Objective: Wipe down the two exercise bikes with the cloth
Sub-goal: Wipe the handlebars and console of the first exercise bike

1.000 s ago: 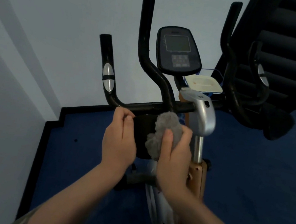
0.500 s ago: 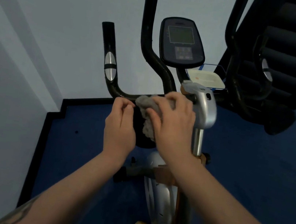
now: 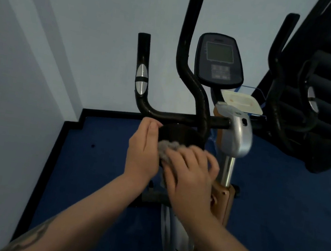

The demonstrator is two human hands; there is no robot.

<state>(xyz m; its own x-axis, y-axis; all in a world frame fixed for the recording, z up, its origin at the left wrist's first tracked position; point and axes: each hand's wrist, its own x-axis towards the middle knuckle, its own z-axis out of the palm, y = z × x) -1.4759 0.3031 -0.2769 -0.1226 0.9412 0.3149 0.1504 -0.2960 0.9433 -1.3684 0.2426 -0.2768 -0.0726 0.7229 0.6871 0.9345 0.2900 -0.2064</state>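
Note:
An exercise bike stands before me with black handlebars (image 3: 182, 118), a dark console (image 3: 219, 60) and a silver post cover (image 3: 238, 134). Under the crossbar hangs a black round holder (image 3: 180, 135). My left hand (image 3: 143, 152) grips the holder's left side. My right hand (image 3: 191, 176) presses a grey cloth (image 3: 167, 148) against the holder's lower front, fingers spread over the cloth. Most of the cloth is hidden under that hand.
Blue carpet (image 3: 277, 206) covers the floor, with pale walls left and behind. A second black machine (image 3: 324, 106) stands at the right, close to the bike. A white tray (image 3: 242, 102) sits behind the console.
My right hand has carried the cloth from the crossbar down to the holder's lower front. The left hand has stayed on the holder. The camera has tilted down slightly.

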